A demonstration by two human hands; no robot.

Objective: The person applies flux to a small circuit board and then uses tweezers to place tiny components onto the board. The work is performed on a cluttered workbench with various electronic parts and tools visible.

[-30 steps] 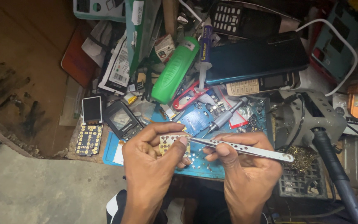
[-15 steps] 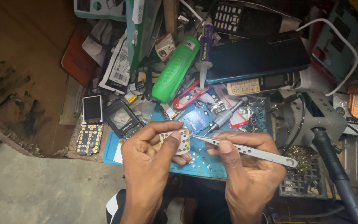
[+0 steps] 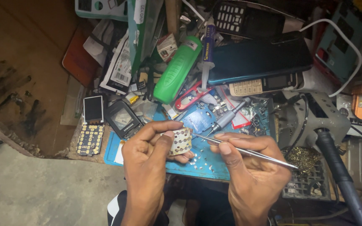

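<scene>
Both hands meet just above the near edge of a blue work mat [image 3: 208, 161] on a crowded bench. Left hand [image 3: 149, 152] is curled shut, thumb and fingers pinching a small pale keypad membrane [image 3: 180, 141] by its left side, holding it tilted above the mat. Right hand [image 3: 248, 167] is closed in a pen-like grip around slim metal tweezers [image 3: 248, 151], whose tips point left and reach the right edge of the membrane. Beyond the mat lies a large dark phone [image 3: 260, 58], with a green cylindrical bottle [image 3: 177, 71] slanting to its left. At the left of the mat sit a small black phone body [image 3: 124, 119], a little screen [image 3: 93, 109] and a loose keypad board [image 3: 89, 139]. A grey screwdriver [image 3: 227, 117] rests on the mat behind the hands.
</scene>
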